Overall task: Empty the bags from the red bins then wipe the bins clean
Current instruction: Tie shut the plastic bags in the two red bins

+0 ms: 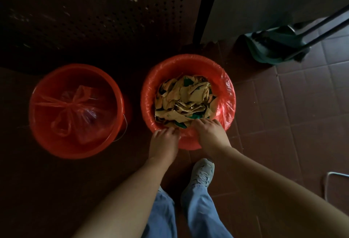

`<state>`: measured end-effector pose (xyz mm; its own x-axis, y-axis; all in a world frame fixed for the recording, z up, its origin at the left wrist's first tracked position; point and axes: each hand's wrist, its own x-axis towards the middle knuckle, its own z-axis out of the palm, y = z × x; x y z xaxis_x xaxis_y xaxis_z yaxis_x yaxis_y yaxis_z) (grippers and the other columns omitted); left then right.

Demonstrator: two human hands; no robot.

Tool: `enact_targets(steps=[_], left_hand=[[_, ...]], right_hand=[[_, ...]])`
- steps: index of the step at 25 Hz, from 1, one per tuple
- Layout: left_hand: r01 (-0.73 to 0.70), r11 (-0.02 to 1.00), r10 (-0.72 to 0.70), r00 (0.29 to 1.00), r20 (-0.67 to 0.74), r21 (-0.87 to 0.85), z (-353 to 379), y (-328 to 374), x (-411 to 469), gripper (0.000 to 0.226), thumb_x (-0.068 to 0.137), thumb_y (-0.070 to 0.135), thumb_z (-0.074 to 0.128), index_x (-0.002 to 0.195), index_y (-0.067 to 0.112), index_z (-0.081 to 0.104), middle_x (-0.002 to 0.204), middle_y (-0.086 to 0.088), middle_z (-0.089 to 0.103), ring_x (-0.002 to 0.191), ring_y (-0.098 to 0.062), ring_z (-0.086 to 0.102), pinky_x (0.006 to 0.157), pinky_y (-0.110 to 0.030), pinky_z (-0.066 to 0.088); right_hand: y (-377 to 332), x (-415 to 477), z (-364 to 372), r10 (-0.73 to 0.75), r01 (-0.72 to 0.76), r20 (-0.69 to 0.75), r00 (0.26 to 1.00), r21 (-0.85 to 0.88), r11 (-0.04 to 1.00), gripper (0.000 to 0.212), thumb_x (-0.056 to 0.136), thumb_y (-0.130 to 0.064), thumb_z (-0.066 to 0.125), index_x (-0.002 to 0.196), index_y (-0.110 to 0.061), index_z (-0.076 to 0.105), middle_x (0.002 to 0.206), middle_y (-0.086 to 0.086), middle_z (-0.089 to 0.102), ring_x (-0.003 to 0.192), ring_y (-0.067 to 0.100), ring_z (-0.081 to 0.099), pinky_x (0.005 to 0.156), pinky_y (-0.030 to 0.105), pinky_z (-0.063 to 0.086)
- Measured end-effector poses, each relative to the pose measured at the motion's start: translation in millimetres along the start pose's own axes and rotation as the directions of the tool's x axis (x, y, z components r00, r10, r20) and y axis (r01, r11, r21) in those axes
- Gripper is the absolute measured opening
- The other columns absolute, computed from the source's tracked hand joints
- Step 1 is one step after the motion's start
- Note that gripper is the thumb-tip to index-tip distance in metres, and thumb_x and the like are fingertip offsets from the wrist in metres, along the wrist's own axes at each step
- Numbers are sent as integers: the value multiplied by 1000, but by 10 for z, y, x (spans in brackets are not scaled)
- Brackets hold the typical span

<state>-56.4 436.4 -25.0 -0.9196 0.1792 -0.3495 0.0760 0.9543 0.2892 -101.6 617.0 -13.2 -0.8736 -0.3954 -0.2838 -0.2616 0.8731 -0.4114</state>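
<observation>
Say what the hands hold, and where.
Both the left hand and right hand grip the paper-filled red bag at its near, folded-over edge.

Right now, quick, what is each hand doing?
Left hand: pinching the edge of the red bin liner.
Right hand: fingers curled over the same edge, gripping it.

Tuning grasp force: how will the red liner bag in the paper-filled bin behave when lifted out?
Probably floppy: the liner bag is thin, crinkled film draped over the rim. Likely light, since the fill looks like torn paper scraps. The glossy film may slip in a grip.
</observation>
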Motion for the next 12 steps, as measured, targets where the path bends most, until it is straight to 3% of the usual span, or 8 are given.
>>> enact_targets(steps=[3,6,9,12], left_hand=[[112,993,-109,992,68,-43,-149,40,78,23,96,16,51,113,24,64,111,5,65,100,-21,65,88,-37,45],[167,984,-161,983,86,-64,-219,86,81,29,94,11,46,116,25,59,115,6,66,107,-20,63,93,-39,43],[127,983,-129,992,-7,-133,-193,74,18,17,98,20,51,111,22,61,110,2,63,102,-24,58,88,-39,43],[-132,985,114,981,-157,-108,-29,28,-78,11,92,20,62,103,18,62,102,-1,59,97,-25,53,82,-40,47]], right_hand=[[1,-151,-29,-9,5,-67,998,-54,999,44,90,-41,69,128,-20,59,116,3,64,107,29,59,88,46,48],[3,-307,-21,-10,11,4,1000,-231,973,65,78,-38,81,136,-23,55,127,9,57,115,33,55,93,49,47],[41,-323,-3,5,-24,-69,998,-276,961,48,78,-24,79,123,-22,64,120,11,58,106,33,55,90,49,46],[103,-406,91,-152,123,-78,985,-296,947,25,79,-23,79,103,-22,73,105,2,61,93,26,58,82,41,44]])
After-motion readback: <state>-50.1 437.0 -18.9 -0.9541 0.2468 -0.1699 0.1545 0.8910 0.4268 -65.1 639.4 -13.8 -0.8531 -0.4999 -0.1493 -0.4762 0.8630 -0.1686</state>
